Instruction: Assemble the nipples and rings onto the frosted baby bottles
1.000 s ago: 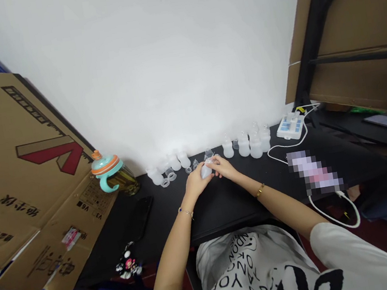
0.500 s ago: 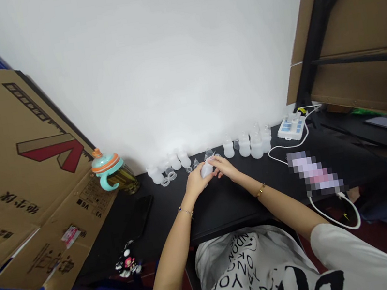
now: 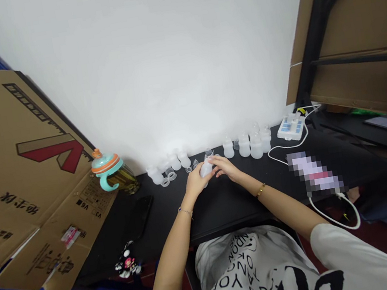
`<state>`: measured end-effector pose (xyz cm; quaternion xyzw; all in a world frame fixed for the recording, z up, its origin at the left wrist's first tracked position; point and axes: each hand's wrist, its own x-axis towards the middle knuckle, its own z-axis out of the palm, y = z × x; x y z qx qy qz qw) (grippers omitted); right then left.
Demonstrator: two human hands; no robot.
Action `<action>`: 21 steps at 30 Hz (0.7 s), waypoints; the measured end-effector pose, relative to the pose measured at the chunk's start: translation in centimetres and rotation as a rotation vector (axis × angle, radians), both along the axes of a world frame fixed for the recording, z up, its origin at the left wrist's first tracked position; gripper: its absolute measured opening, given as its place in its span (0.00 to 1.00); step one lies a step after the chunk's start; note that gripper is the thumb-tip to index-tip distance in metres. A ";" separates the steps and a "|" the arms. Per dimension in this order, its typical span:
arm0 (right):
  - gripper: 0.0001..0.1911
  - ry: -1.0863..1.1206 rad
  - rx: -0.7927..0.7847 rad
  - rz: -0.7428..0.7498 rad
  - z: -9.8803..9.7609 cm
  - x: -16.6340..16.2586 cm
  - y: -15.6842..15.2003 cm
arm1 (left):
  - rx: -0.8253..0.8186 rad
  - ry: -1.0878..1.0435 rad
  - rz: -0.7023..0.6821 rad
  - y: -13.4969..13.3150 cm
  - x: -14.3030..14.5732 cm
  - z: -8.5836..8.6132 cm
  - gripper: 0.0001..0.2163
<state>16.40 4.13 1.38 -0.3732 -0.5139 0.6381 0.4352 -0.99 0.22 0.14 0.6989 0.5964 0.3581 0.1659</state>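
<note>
My left hand is wrapped round a small translucent white baby bottle, held nearly upright just above the black table. The thumb and forefinger of my right hand pinch the top of this bottle, while its other fingers curl beside it. What exactly lies between those fingertips is too small to make out. Just beyond the hands sit clear plastic parts. Several bottles with tops stand to the right, and several without tops stand to the left with clear rings near them.
A teal-lidded drinking jug and a dark phone with a charm are on the left beside a large cardboard box. At right are a power strip, a white cable and a blurred-out item. A white wall rises behind.
The bottle has turned slightly more upright in my left hand. My right fingers have shifted a little at its top, and both arms stay almost where they were.
</note>
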 end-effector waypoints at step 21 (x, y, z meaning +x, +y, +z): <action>0.09 -0.120 0.094 -0.036 -0.9 -0.2 0.8 | 0.006 0.125 0.032 -0.7 0.4 0.6 0.28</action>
